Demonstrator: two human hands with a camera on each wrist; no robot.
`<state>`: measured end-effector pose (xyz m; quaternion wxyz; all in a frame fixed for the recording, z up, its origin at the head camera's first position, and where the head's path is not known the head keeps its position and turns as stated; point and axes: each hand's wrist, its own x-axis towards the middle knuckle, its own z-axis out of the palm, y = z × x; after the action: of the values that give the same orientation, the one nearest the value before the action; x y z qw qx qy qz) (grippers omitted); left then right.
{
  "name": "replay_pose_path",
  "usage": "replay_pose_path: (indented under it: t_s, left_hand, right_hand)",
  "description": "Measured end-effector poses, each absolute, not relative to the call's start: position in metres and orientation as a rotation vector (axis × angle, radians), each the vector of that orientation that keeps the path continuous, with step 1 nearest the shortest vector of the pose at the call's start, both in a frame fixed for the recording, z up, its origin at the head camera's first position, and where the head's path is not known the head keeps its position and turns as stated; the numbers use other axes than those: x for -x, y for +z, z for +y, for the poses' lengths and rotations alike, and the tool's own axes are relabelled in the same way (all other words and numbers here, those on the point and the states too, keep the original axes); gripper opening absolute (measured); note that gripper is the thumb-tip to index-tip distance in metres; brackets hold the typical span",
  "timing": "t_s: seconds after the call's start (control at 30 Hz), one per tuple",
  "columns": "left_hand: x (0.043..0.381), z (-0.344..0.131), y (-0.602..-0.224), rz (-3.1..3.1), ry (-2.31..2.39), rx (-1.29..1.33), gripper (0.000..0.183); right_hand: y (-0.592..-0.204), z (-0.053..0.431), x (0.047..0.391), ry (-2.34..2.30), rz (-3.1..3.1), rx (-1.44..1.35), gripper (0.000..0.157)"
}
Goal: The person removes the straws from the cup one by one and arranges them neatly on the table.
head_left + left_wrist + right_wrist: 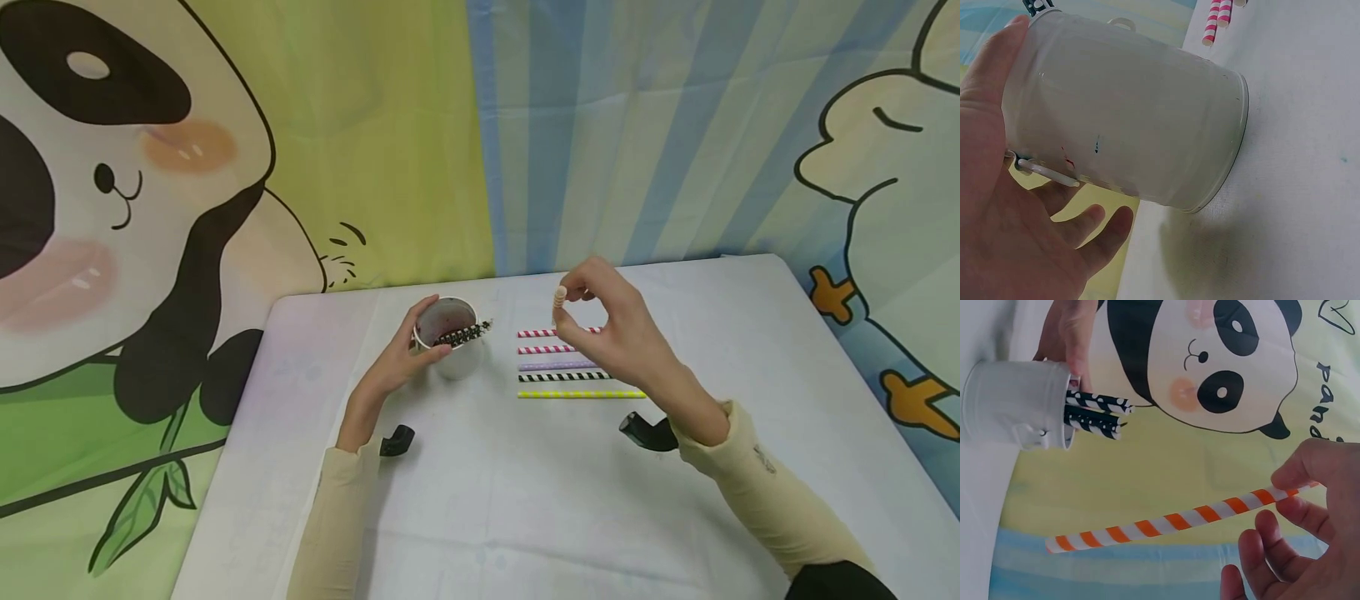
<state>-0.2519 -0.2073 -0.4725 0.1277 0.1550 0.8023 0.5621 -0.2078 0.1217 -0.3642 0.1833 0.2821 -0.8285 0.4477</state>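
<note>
My left hand [393, 358] grips a white metal bucket [1122, 112] at its rim, the thumb on one side and the fingers on the other. Several black-and-white patterned paper straws [1094, 415] lean out of the bucket's mouth. To the right and raised above the table, my right hand [615, 325] pinches an orange-and-white striped paper straw [1175, 520] near one end between thumb and index finger. The rest of that straw stretches out free, apart from the bucket, while the other fingers of this hand curve loosely below it.
On the white-covered table [465, 500] a row of straws lies side by side: two red-striped straws [536, 334], a purple straw [555, 366], a black-striped straw [562, 377] and a yellow straw [577, 395]. A printed cloth [405, 150] hangs behind the table.
</note>
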Motion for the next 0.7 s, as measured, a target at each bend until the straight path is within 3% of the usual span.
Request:
replay_pose_path:
  t_s: [0.57,0.7]
  left_hand:
    - [0.252,-0.207,-0.472,2.347,1.614,-0.437,0.082]
    - [0.26,-0.212,-0.491,2.349,1.641,-0.452,0.082]
  right_hand:
    - [-0.381,0.132,0.182,0.717,-2.736,-0.884,0.013]
    - [-0.387,0.131,0.177,0.639,-2.768,-0.887,0.015]
